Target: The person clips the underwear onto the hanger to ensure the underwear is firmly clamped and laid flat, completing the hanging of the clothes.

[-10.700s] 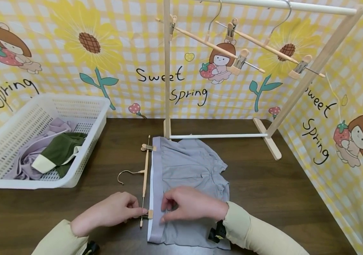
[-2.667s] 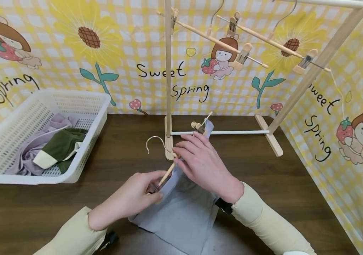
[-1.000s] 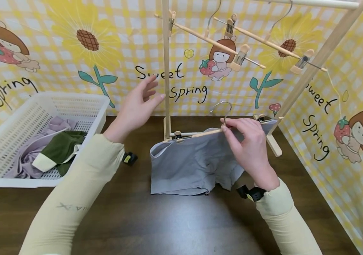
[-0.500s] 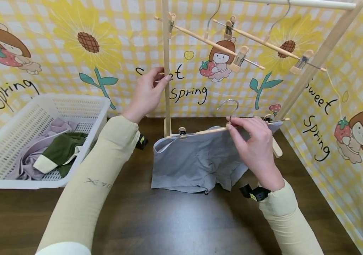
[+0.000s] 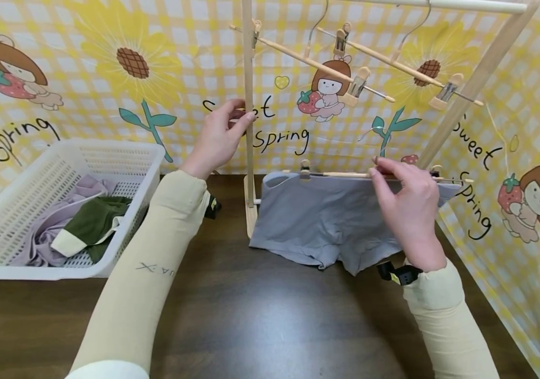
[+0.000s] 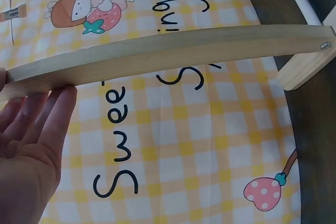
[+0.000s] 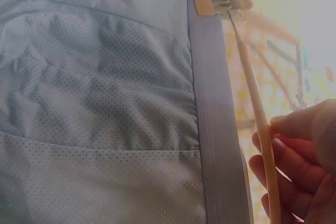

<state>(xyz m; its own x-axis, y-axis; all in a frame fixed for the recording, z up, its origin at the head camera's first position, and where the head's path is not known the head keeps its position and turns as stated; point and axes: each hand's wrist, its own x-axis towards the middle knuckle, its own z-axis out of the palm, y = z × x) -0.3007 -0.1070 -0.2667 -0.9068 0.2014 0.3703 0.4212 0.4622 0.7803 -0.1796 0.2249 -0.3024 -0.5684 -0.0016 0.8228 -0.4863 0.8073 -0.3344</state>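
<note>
Grey shorts hang by their waistband from a wooden clip hanger, raised over the table. My right hand pinches the hanger's bar near the base of its hook, thumb in front and fingers behind. In the right wrist view, a clip bites the waistband beside the wooden bar. My left hand holds the left upright post of the drying rack between thumb and fingers. The left wrist view shows the fingertips against the post, the thumb mostly cut off at the edge.
Two clip hangers without clothes hang from the rack's top rail. At left stands a white plastic basket with lilac and dark green garments. A patterned yellow cloth backs the dark wooden table.
The shorts, laid flat earlier, were clipped to the hanger and lifted. Within the last second my left hand reached the post, while my right hand carried the hanger up and to the right.
</note>
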